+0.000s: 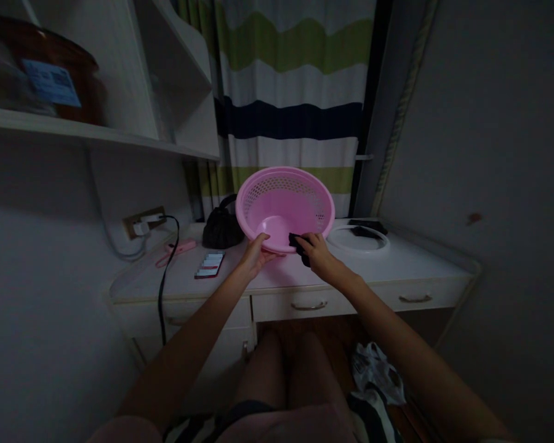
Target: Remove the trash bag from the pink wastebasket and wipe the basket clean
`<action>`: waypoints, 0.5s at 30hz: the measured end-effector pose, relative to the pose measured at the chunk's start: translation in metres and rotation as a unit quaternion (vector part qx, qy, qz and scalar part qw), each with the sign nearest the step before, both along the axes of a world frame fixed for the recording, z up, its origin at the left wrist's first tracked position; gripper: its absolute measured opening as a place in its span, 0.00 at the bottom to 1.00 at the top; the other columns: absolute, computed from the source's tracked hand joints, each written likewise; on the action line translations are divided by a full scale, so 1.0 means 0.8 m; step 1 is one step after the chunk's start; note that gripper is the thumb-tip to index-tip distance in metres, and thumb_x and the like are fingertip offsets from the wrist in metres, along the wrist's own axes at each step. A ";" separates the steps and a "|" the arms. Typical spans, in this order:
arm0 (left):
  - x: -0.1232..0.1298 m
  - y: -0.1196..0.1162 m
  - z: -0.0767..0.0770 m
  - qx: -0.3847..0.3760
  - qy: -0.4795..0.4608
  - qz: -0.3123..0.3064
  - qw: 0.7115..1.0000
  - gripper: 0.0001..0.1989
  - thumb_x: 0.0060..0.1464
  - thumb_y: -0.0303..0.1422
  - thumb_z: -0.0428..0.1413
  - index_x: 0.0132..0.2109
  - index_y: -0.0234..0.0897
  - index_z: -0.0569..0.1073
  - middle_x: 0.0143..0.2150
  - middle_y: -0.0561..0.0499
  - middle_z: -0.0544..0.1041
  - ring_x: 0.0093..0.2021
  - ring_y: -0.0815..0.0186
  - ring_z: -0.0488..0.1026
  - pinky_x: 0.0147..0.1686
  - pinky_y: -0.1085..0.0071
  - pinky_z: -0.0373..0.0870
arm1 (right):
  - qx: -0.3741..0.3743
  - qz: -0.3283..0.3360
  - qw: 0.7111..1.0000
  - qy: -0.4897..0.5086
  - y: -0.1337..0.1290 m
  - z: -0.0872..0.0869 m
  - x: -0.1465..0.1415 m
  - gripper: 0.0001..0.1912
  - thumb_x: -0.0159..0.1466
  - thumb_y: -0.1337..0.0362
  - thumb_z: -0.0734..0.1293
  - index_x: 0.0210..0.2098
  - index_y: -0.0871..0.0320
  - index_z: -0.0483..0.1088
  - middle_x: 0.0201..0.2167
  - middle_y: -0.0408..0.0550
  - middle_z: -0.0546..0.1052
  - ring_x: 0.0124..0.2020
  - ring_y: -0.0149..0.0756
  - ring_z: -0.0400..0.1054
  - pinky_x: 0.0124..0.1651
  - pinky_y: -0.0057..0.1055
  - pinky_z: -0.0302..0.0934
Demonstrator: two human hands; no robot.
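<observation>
A pink plastic basket [300, 206] with a perforated upper wall is tilted so its opening faces me, above the white desk. My left hand [255, 255] grips its near rim, thumb inside and fingers underneath. My right hand [317, 252] is closed on a black cloth [300, 247], which lies folded over the near right part of the rim. Some of the cloth hangs below that rim. The fingertips of the right hand are partly hidden by the cloth.
On the desk [268, 278] lie a phone [210, 264], a pink strapped device [183, 247], a black bag [222, 227], a white ring [357, 249] and black cloth pieces [368, 231]. A black cable [161, 289] hangs over the front edge. A plastic bag [377, 372] lies on the floor.
</observation>
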State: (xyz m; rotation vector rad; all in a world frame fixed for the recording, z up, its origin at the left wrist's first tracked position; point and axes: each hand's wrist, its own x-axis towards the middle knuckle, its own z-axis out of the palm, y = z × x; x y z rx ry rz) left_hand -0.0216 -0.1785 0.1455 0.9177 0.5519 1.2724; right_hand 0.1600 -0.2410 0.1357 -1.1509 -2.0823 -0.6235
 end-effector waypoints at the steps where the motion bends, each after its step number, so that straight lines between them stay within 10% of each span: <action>1: -0.001 -0.001 -0.001 -0.001 -0.001 0.002 1.000 0.18 0.46 0.25 0.53 0.47 0.33 0.64 0.35 0.46 0.76 0.31 0.64 0.76 0.33 0.60 0.76 | 0.004 -0.003 1.000 0.008 -0.002 0.002 0.000 0.26 0.59 0.77 0.56 0.56 0.60 0.61 0.45 0.57 0.65 0.45 0.44 0.58 0.51 0.46 0.60; 15: 0.001 -0.012 0.002 -0.003 0.004 -0.007 1.000 0.07 0.49 0.29 0.52 0.36 0.32 0.68 0.22 0.51 0.73 0.20 0.69 0.70 0.28 0.68 0.74 | -0.015 -0.042 0.999 0.000 -0.006 0.006 -0.074 0.19 0.65 0.69 0.57 0.55 0.63 0.63 0.43 0.58 0.72 0.45 0.41 0.64 0.49 0.38 0.52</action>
